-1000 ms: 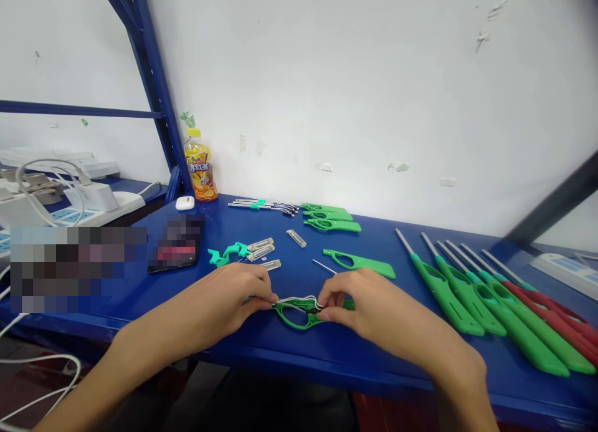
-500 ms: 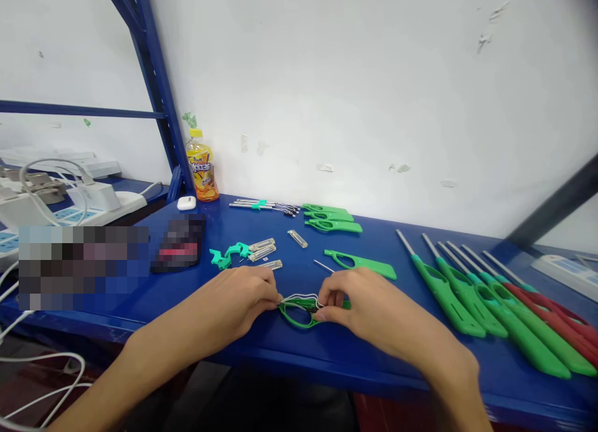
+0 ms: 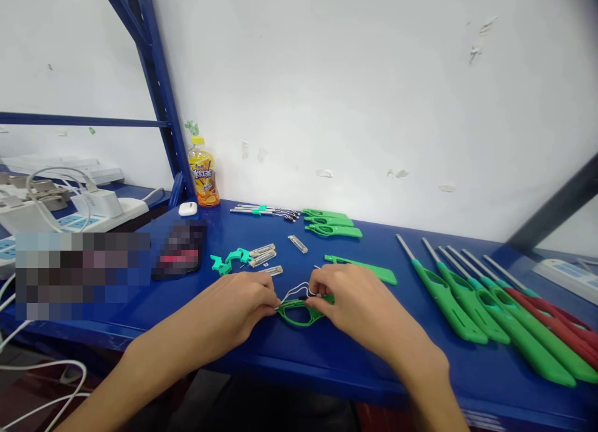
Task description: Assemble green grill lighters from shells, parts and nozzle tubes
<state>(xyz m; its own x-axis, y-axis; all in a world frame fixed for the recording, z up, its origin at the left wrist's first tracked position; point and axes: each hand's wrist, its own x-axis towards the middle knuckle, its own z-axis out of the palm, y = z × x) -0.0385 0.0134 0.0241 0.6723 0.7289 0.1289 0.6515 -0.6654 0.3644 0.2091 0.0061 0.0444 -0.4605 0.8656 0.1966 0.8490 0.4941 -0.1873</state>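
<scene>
A green lighter casing half (image 3: 301,323) with a looped handle lies near the front of the blue table. My left hand (image 3: 247,301) is closed in a pinch at its narrow left end, where a thin metal tip shows. My right hand (image 3: 350,298) pinches a small dark part with white wires (image 3: 297,287) over the casing, just right of the loop. These wires arch up between both hands. The fingers hide most of the dark part and the casing's right end. Behind my right hand lies another green casing half (image 3: 380,273), partly covered.
Clear fuel tanks (image 3: 264,257) and teal plastic pieces (image 3: 225,264) lie beyond my left hand. Metal tubes with wires (image 3: 256,211) and green casings (image 3: 327,220) lie at the back. Several long lighters (image 3: 448,301) are on the right. A drink bottle (image 3: 204,176) stands back left.
My right hand has shifted left along the casing with the dark part, and the wires bow up more tightly. My left hand stays at the narrow end. The view has tipped slightly.
</scene>
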